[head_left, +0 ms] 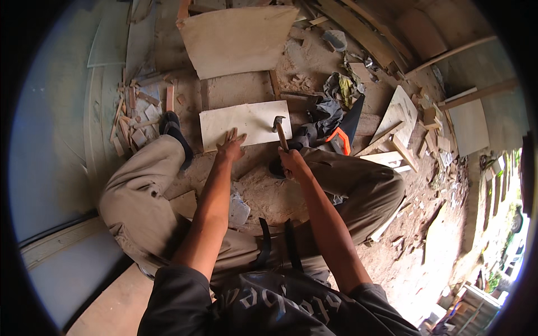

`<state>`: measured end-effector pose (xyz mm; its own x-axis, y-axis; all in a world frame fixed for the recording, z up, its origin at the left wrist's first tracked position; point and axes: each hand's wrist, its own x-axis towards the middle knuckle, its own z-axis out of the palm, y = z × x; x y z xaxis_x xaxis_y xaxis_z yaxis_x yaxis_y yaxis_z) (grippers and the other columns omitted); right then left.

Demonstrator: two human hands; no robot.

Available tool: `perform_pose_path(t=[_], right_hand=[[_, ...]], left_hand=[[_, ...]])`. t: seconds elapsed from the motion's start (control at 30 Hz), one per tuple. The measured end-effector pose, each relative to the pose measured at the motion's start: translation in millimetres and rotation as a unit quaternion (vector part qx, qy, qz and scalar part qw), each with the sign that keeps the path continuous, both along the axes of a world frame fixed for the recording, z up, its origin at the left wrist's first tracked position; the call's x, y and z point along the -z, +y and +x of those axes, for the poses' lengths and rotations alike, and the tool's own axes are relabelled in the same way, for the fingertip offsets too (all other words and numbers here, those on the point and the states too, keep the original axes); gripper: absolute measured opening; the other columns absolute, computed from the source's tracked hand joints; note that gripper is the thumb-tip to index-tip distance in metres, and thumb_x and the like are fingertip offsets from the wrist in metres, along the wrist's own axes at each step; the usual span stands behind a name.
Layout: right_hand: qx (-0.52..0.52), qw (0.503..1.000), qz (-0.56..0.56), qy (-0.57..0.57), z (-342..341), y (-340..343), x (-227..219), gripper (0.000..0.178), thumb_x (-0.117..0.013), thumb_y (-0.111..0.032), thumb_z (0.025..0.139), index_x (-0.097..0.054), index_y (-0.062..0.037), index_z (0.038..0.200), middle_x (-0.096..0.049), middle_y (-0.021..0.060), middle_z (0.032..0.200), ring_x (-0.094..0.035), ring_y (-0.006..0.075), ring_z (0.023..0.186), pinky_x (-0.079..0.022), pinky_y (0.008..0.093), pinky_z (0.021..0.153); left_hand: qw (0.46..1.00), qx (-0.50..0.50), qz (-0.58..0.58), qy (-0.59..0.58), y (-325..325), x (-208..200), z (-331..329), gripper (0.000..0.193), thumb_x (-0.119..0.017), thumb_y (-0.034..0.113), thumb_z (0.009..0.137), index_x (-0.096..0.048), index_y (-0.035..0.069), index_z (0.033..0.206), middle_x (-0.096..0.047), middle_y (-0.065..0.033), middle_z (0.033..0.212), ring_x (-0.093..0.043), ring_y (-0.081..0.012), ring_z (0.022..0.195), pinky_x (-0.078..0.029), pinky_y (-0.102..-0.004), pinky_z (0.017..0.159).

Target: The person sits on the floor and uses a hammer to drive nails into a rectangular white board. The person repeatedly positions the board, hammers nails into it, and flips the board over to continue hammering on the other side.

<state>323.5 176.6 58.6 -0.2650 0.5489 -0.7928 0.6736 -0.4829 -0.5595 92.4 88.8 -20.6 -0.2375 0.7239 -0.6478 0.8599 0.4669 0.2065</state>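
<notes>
My right hand [292, 162] is closed round the wooden handle of a hammer [282, 134]. The hammer's dark metal head lies over the right end of a pale rectangular board [252, 119]; whether it touches the surface I cannot tell. My left hand [231, 147] rests with spread fingers on the near edge of that board, left of its middle. Just beyond, a larger pale panel [238, 42] stands tilted as part of a wooden frame with legs [274, 84]. The board's underside is hidden.
Wood offcuts [134, 120] are heaped at the left. A handsaw with an orange handle [339, 139] lies at the right beside dark crumpled cloth [325, 115]. Further right are scrap boards [397, 115] and broken pieces. My bent legs flank the work, and a smooth wall [50, 157] rises at left.
</notes>
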Motion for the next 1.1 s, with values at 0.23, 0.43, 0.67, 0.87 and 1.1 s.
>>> perform_pose_path(t=[0.23,0.43,0.67,0.87,1.1], right_hand=[[-0.078,0.973,0.216,-0.032,30,0,40,0.066,-0.05,-0.054,0.091,-0.058,0.0081,0.068,-0.056,0.0149,0.053,-0.062,0.03,0.049,-0.044,0.0437,0.043],[-0.134,0.985,0.097,-0.041,35,25,-8,0.052,-0.053,-0.044,0.09,-0.064,0.0046,0.073,-0.061,0.0164,0.058,-0.064,0.0322,0.054,-0.05,0.0441,0.053],[-0.356,0.848,0.377,-0.113,85,74,-42,0.027,-0.057,-0.017,0.075,-0.071,-0.0015,0.092,-0.068,0.02,0.1,-0.066,0.0338,0.096,-0.053,0.042,0.082],[-0.312,0.868,0.365,-0.13,163,102,-100,0.028,-0.056,-0.015,0.077,-0.07,-0.0016,0.096,-0.066,0.0224,0.103,-0.064,0.0357,0.101,-0.053,0.0448,0.08],[-0.101,0.94,0.285,-0.156,216,105,-79,0.024,-0.056,-0.015,0.082,-0.068,0.0035,0.091,-0.066,0.0276,0.09,-0.064,0.0408,0.092,-0.051,0.0477,0.076]], left_hand=[[0.996,-0.021,0.065,-0.051,-16,-45,5,0.057,-0.065,0.046,0.083,-0.058,0.009,0.127,-0.06,-0.0204,0.123,-0.056,-0.035,0.116,-0.044,-0.0411,0.1],[0.991,-0.014,0.125,-0.049,0,-99,-8,0.063,-0.065,0.048,0.083,-0.057,0.002,0.126,-0.062,-0.0224,0.119,-0.059,-0.0335,0.113,-0.045,-0.0379,0.098],[0.983,0.045,0.171,-0.052,87,-149,25,0.057,-0.065,0.046,0.084,-0.059,0.005,0.124,-0.063,-0.0195,0.119,-0.059,-0.0321,0.113,-0.045,-0.0391,0.097],[0.948,0.055,0.282,-0.139,125,-125,93,0.036,-0.067,0.03,0.086,-0.066,0.001,0.109,-0.07,-0.0178,0.099,-0.068,-0.0252,0.094,-0.052,-0.035,0.082],[0.95,0.07,0.282,-0.111,164,-80,147,0.023,-0.065,0.022,0.085,-0.068,0.004,0.099,-0.069,-0.0146,0.096,-0.066,-0.0319,0.09,-0.052,-0.0389,0.08]])
